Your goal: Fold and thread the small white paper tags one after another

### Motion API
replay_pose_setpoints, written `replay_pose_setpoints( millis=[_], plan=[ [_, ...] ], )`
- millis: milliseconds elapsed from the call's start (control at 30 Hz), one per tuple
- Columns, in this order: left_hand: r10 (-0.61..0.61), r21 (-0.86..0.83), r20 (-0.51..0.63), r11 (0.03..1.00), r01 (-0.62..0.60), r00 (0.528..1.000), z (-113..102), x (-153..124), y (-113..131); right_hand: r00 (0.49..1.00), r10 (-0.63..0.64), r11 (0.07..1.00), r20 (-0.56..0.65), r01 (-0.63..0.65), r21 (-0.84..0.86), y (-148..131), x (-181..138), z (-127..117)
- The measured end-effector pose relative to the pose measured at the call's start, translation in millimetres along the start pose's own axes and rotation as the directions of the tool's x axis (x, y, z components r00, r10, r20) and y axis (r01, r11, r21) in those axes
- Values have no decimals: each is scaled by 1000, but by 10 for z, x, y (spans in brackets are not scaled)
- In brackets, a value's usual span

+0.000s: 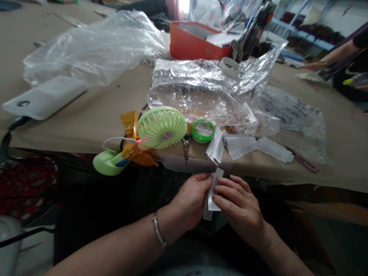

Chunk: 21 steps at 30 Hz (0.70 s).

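Observation:
Below the table edge, over my lap, my left hand point(192, 199) and my right hand point(240, 207) meet around a small white strip of paper labels point(213, 193). Both hands pinch it between thumb and fingers, the left on its left side, the right on its right. A silver bracelet point(158, 230) circles my left wrist. More white label strips point(240, 146) lie fanned out on the table edge just above my hands.
A green hand-held fan point(161, 127) taped to a green base point(107, 163) sits at the table edge, beside a green tape roll point(202, 130). Crumpled clear plastic bags point(201, 92), an orange box point(198, 42), a white power bank point(43, 97). Another person's arm point(333, 55) at far right.

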State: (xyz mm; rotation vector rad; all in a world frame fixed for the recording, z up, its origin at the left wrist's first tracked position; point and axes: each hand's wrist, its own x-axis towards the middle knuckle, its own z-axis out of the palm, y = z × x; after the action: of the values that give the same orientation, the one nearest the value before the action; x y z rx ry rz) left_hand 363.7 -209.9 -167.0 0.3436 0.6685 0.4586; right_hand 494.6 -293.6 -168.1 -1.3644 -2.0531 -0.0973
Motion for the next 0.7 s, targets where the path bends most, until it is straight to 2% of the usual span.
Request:
replay_pose_setpoints(
  millis=[167, 433, 633, 700],
  plan=[
    [4, -54, -48, 999, -7, 999, -43, -29, -73, 999, 15, 1000, 28, -15, -20, -79, -99, 122],
    [11, -48, -52, 999, -14, 999, -39, -53, -111, 999, 37, 999, 40, -36, -26, -143, -152, 84],
    [-38, 10, -28, 999, 38, 999, 7, -77, -77, 997, 56, 998, 52, -56, -7, -243, -140, 97],
    [-41, 19, -52, 999, 43, 998, 16, -85, -69, 997, 57, 998, 45, -57, -6, -222, -129, 52]
  ],
)
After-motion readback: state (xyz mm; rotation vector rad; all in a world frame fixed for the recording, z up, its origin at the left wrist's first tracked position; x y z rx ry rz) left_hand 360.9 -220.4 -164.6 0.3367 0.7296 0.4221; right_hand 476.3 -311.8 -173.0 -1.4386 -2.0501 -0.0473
